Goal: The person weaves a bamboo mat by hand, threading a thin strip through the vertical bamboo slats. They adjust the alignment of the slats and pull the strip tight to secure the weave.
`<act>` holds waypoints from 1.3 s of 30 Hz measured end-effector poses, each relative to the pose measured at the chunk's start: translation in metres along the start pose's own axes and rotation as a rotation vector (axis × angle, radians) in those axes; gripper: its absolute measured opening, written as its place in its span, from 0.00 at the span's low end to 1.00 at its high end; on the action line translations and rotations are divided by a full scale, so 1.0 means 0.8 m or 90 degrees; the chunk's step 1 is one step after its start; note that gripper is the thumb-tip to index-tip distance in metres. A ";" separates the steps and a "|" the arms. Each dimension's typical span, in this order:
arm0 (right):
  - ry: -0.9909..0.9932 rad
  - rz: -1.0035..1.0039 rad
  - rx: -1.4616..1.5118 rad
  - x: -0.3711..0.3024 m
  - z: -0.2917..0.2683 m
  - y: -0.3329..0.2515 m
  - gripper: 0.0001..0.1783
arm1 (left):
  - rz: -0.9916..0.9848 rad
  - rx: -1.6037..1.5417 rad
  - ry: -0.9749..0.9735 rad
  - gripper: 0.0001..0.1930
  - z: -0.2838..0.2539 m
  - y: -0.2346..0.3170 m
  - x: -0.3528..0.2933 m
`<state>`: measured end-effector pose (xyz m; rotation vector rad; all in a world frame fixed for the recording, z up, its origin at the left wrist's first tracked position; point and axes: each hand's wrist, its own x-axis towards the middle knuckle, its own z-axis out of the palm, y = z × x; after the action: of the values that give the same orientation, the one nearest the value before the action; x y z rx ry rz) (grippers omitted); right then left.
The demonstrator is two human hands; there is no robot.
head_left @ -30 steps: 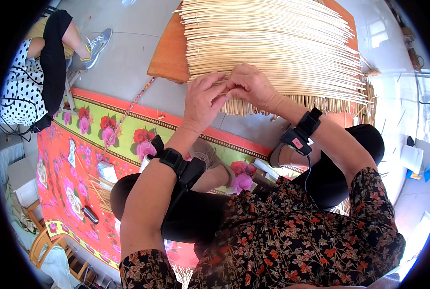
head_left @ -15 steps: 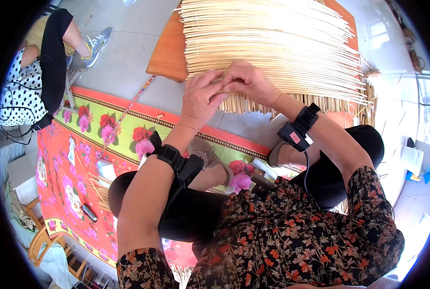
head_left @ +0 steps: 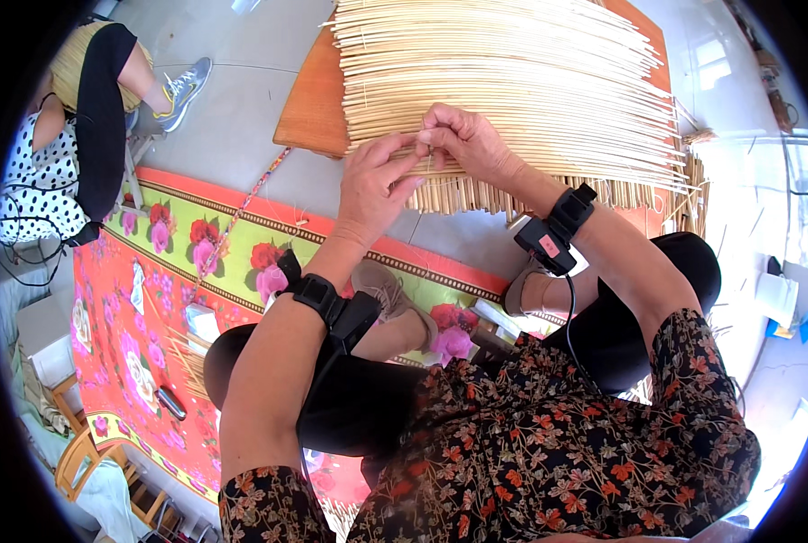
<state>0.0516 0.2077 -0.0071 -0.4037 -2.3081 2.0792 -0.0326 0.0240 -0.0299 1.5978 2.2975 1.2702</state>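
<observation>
A mat of pale straw-like stalks (head_left: 512, 90), laid side by side with thin thread lines across them, lies on a brown wooden board (head_left: 318, 100). At its near left edge my left hand (head_left: 372, 185) has its fingers and thumb closing around the edge stalks. My right hand (head_left: 469, 145) touches the left fingertips, thumb and forefinger pinched together over the same edge. Whatever lies in that pinch is too small to make out. Cut stalk ends (head_left: 476, 195) show below my right hand.
A braided multicoloured cord (head_left: 241, 213) runs from the board over a red floral cloth (head_left: 119, 299) on the floor. Loose sticks (head_left: 186, 357) and a dark cylindrical object (head_left: 170, 403) lie there. Another person's shoe (head_left: 185, 93) is at the far left. A stalk bundle (head_left: 691, 195) stands right.
My right hand has shifted slightly, its knuckles lifting and its pinched fingertips turning downward. My left hand stays almost in place at the mat's edge. The other person's arm has moved.
</observation>
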 end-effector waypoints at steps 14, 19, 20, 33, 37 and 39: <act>-0.002 0.006 0.157 0.004 -0.004 0.005 0.06 | 0.008 0.034 -0.002 0.15 -0.004 0.001 0.003; 0.014 0.023 0.121 0.008 -0.012 -0.001 0.06 | -0.004 0.045 -0.011 0.14 -0.010 0.007 0.010; 0.014 0.029 0.113 0.008 -0.014 0.001 0.06 | -0.002 0.061 -0.003 0.14 -0.008 0.012 0.013; 0.004 0.005 0.158 0.006 -0.019 0.006 0.04 | -0.169 -0.148 -0.004 0.04 0.006 0.011 0.029; 0.000 -0.001 0.153 0.004 -0.023 0.007 0.04 | -0.121 -0.108 -0.024 0.04 0.004 0.012 0.034; -0.006 -0.002 0.157 0.005 -0.021 0.005 0.05 | -0.130 -0.111 -0.035 0.05 0.004 0.009 0.033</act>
<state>0.0516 0.2252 -0.0096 -0.3824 -2.0192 2.3288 -0.0377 0.0476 -0.0170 1.2916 2.1832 1.3168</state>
